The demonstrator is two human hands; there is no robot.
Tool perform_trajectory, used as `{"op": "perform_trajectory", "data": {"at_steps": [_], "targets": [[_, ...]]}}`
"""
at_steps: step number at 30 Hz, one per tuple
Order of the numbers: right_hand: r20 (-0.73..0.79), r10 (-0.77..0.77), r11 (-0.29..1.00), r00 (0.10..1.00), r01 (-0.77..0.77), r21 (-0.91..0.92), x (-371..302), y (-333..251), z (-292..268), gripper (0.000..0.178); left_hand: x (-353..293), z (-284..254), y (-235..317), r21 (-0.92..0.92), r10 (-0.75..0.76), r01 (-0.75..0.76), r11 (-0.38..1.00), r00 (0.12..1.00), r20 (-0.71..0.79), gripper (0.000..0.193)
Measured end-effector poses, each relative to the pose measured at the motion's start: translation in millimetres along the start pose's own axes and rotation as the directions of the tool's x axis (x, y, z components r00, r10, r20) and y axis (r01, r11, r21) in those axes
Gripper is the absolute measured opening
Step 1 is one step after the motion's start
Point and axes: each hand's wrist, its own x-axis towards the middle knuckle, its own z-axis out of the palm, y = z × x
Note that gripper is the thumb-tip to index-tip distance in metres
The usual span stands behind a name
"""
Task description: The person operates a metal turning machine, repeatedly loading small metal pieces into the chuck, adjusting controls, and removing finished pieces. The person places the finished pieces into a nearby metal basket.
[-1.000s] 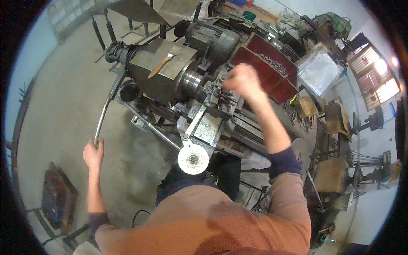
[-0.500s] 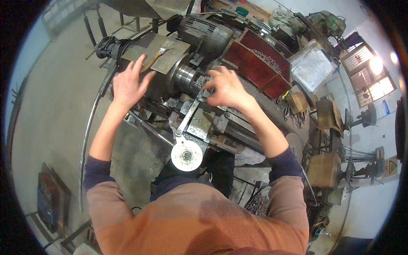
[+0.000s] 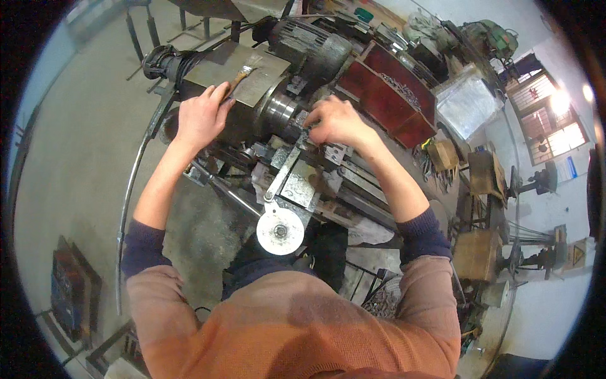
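Note:
On the flat top of the lathe headstock (image 3: 208, 71) lies a wood-handled brush (image 3: 241, 76), pale bristles pointing away from me. My left hand (image 3: 203, 119) has its fingers closed round the lower end of that handle. Just right of the shiny lathe chuck (image 3: 281, 108), my right hand (image 3: 341, 123) is curled with fingertips drawn together. Whatever lies between those fingers is hidden. Below it, a flat metal lever (image 3: 283, 174) runs toward me over the tool slide (image 3: 299, 191). A round pale handwheel (image 3: 279, 231) sits at the near end, close to my body.
A dark ribbed motor (image 3: 309, 45) stands behind the headstock. Further right, a red metal tray (image 3: 379, 104) holds many small metal parts. A sheet-covered box (image 3: 467, 101) and hand tools (image 3: 435, 170) lie beyond. A long bent rod (image 3: 126, 208) hangs at left.
My left hand, spread beside the brush before, has closed on its handle. My right hand's fingers have curled in tighter and dipped slightly by the chuck.

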Motion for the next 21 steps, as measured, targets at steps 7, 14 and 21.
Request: {"op": "perform_trajectory", "data": {"at_steps": [7, 14, 21], "targets": [[0.066, 0.102, 0.991, 0.993, -0.096, -0.09, 8.3, -18.1, -8.6, 0.033, -7.1, -11.0, 1.7, -0.079, -0.028, 0.022, 0.997, 0.997, -0.076, 0.022], [0.122, 0.067, 0.958, 0.99, -0.098, 0.27, 5.4, -13.7, -9.9, 0.034, -11.0, -34.3, 56.5, -0.311, -0.026, -0.011, 0.95, 0.993, -0.113, 0.016], [-0.474, -0.018, 0.922, 0.88, 0.198, 0.332, -58.7, 47.8, 11.4, 0.04, -20.5, -4.2, 92.0, -0.49, -0.159, 0.158, 0.858, 0.986, 0.039, 0.013]]}}
